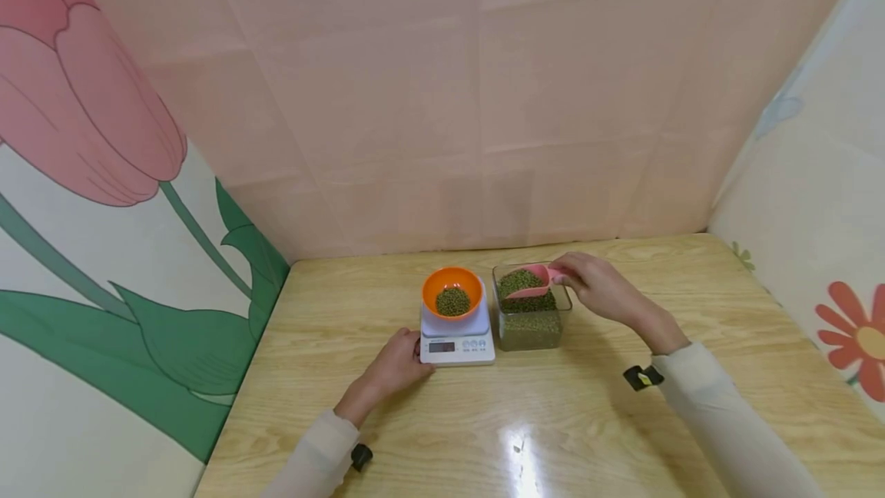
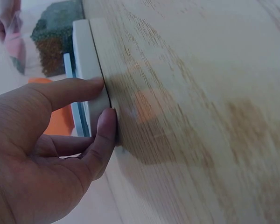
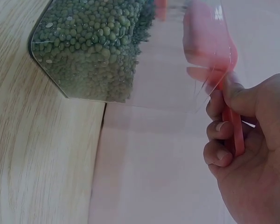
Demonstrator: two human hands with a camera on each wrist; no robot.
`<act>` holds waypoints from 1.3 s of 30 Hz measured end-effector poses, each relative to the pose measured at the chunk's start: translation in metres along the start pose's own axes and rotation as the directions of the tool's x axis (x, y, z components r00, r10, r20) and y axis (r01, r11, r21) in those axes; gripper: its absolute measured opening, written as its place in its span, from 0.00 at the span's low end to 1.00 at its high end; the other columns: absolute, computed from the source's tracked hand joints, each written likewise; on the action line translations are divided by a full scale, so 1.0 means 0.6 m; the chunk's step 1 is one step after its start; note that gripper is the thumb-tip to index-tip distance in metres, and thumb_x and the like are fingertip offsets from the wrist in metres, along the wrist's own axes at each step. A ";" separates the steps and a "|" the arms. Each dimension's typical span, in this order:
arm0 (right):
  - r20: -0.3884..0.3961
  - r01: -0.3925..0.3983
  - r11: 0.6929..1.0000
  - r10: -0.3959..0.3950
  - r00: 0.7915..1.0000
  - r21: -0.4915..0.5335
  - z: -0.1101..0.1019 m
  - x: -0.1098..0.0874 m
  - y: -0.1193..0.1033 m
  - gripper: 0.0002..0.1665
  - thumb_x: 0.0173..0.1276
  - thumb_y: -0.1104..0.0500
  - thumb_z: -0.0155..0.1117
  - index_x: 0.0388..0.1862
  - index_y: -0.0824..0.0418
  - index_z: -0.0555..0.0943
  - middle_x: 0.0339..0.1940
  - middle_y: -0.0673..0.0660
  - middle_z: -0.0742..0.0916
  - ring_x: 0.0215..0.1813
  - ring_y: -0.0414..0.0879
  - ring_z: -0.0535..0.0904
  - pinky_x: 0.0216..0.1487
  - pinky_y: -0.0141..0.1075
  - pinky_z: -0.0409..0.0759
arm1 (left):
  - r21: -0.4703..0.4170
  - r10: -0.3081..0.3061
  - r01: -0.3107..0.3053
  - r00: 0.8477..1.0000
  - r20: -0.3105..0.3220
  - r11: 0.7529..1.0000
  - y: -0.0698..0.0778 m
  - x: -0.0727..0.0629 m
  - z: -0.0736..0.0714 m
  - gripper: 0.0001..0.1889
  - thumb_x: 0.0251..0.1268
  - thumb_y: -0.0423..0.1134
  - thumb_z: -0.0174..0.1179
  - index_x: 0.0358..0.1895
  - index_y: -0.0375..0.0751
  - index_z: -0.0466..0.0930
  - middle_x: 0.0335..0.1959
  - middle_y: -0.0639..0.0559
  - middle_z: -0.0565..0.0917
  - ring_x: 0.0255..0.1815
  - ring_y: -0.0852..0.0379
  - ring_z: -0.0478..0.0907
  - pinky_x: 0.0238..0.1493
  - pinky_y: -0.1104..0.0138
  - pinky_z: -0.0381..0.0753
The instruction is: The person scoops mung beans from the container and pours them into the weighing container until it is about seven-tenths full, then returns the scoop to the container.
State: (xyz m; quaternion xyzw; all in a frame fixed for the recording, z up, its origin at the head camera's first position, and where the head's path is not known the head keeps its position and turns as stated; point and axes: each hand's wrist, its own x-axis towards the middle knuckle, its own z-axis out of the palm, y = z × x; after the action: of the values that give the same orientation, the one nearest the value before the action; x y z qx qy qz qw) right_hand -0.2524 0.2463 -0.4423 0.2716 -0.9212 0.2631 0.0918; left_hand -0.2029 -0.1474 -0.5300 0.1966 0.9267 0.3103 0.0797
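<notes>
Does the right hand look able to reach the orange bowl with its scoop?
Probably yes: the orange bowl stands uncovered on the scale, beside the clear container where the right hand holds the pink scoop; only the container's rim seems between.

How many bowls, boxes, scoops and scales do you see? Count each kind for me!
Round orange bowl: 1
Clear rectangular box: 1
Pink scoop: 1
White digital scale: 1
Total: 4
</notes>
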 end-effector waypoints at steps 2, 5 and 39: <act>-0.007 0.001 1.000 -0.001 1.000 -0.001 0.001 0.000 0.002 0.12 0.80 0.63 0.63 0.55 0.67 0.86 0.49 0.63 0.91 0.51 0.59 0.87 0.53 0.57 0.83 | -0.006 0.002 -0.002 1.000 0.001 1.000 0.000 0.000 0.000 0.26 0.61 0.34 0.77 0.62 0.33 0.84 0.45 0.47 0.87 0.40 0.55 0.67 0.42 0.65 0.71; -0.019 0.004 1.000 -0.004 1.000 -0.006 0.001 -0.001 0.006 0.11 0.79 0.64 0.63 0.54 0.67 0.86 0.48 0.63 0.91 0.50 0.58 0.87 0.51 0.56 0.83 | -0.012 -0.005 0.005 1.000 0.004 1.000 0.001 0.000 0.000 0.26 0.61 0.34 0.76 0.62 0.33 0.84 0.44 0.47 0.87 0.40 0.54 0.67 0.42 0.65 0.70; -0.069 0.026 1.000 -0.026 0.997 0.001 -0.013 0.006 0.004 0.09 0.81 0.64 0.60 0.51 0.66 0.86 0.46 0.60 0.90 0.49 0.55 0.86 0.51 0.54 0.82 | -0.030 -0.009 0.009 1.000 0.018 1.000 0.005 -0.002 -0.003 0.27 0.62 0.33 0.76 0.65 0.33 0.82 0.49 0.46 0.87 0.42 0.54 0.67 0.43 0.64 0.71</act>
State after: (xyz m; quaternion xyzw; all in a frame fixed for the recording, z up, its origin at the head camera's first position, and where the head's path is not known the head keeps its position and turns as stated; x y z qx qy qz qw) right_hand -0.2566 0.2506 -0.4354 0.2744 -0.9137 0.2718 0.1265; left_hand -0.2017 -0.1468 -0.5266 0.1941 0.9220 0.3220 0.0923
